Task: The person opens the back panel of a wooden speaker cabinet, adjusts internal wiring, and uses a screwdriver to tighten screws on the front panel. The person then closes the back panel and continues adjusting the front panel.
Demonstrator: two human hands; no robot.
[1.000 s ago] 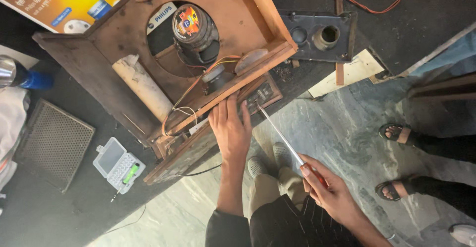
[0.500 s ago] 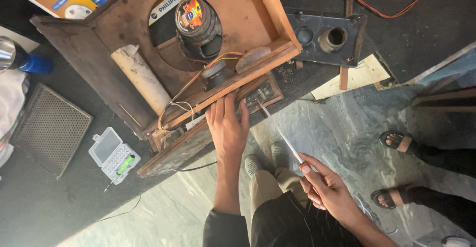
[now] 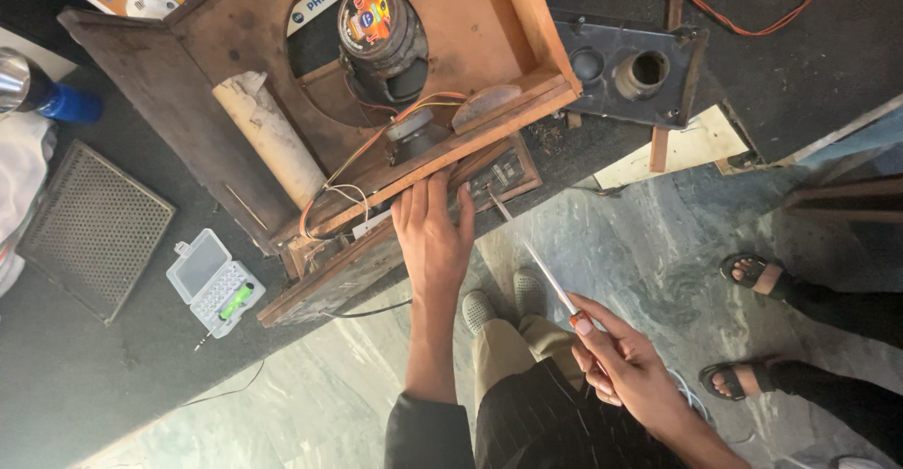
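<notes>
An open wooden speaker cabinet [image 3: 235,74] lies on the floor, showing a large speaker magnet [image 3: 376,31], a small driver [image 3: 414,133], coloured wires [image 3: 348,173] and a cardboard tube [image 3: 268,135]. My left hand [image 3: 433,229] lies flat with fingers spread on the cabinet's near edge, beside a small terminal panel [image 3: 503,175]. My right hand [image 3: 625,361] grips the orange handle of a long screwdriver [image 3: 536,257]. Its thin shaft slants up and left, and the tip touches the terminal panel.
A black plastic port plate [image 3: 630,69] lies right of the cabinet, a metal grille [image 3: 89,229] and an open bit case [image 3: 214,284] to the left. Another person's sandalled feet [image 3: 752,276] stand at the right. An orange cable [image 3: 752,8] trails at the top.
My right hand has brought the screwdriver up and left, so its tip now reaches the terminal panel. My left hand stays on the cabinet edge. The view has shifted slightly.
</notes>
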